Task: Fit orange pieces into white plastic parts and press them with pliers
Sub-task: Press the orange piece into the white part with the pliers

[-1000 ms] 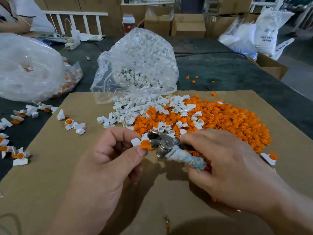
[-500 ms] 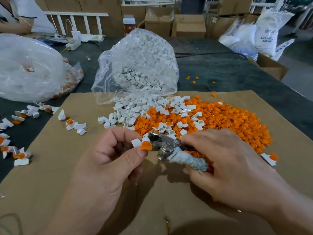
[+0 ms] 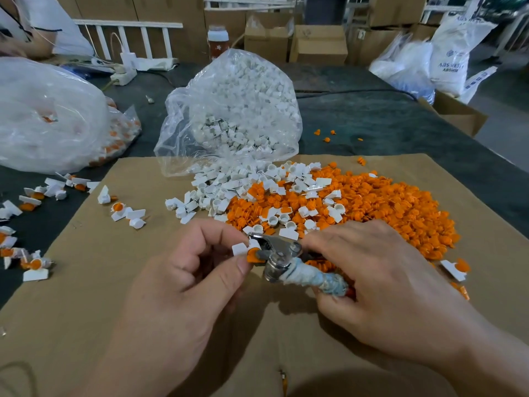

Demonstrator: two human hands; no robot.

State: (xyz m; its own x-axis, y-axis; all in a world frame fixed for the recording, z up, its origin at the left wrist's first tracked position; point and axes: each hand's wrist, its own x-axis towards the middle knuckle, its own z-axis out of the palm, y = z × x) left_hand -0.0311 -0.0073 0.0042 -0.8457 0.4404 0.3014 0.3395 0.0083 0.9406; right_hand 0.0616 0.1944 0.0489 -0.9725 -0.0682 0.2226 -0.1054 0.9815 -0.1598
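My left hand point(image 3: 183, 285) pinches a white plastic part point(image 3: 239, 249) with an orange piece point(image 3: 253, 255) fitted in it. My right hand point(image 3: 380, 285) grips the tape-wrapped handles of metal pliers point(image 3: 282, 255), whose jaws sit around the orange piece. Behind my hands lies a heap of loose orange pieces point(image 3: 380, 207), and loose white parts point(image 3: 229, 187) spill from a clear bag point(image 3: 232, 110).
Everything lies on a brown cardboard sheet point(image 3: 86, 282) over a dark table point(image 3: 386, 121). Several joined white-and-orange parts point(image 3: 31, 202) are scattered at the left. A big clear bag point(image 3: 48, 116) stands at far left. Cardboard boxes point(image 3: 317, 44) and sacks stand behind.
The pliers' jaws and the part held between my hands stay together; both hands have barely shifted.
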